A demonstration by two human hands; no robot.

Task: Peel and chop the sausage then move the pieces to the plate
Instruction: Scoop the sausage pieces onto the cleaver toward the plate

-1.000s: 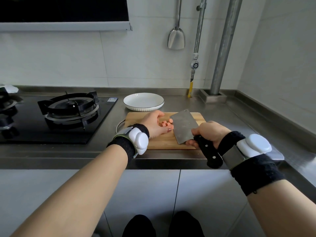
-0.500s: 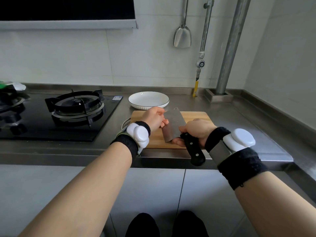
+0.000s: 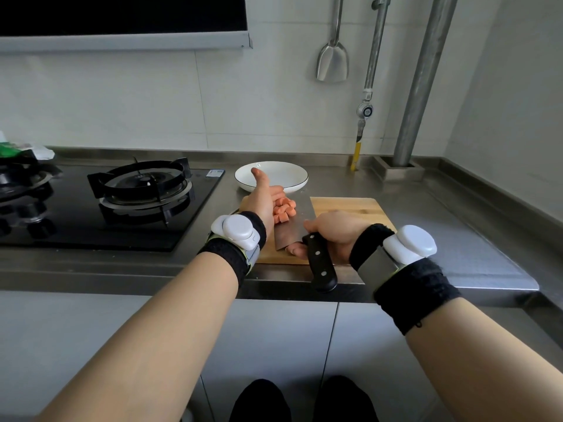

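Several pink sausage pieces point(image 3: 284, 210) lie piled on the flat blade of a cleaver point(image 3: 292, 229), held level over the wooden cutting board point(image 3: 347, 207). My right hand point(image 3: 332, 234) grips the cleaver's black handle. My left hand point(image 3: 264, 197) stands edge-on against the left side of the pile, thumb up, fingers pressed to the pieces. A white plate point(image 3: 292, 175) with a dark rim sits just behind the board, nothing in it.
A black gas hob point(image 3: 143, 190) with a burner ring lies to the left. A metal spatula point(image 3: 332, 60) hangs on the tiled wall, beside a gas pipe point(image 3: 370, 86) and a thick steel pipe point(image 3: 417, 102). Steel counter point(image 3: 457, 226) runs right.
The cleaver went from tilted on edge to lying flat with the sausage pieces on its blade. My left hand has moved against the pile, thumb now raised.
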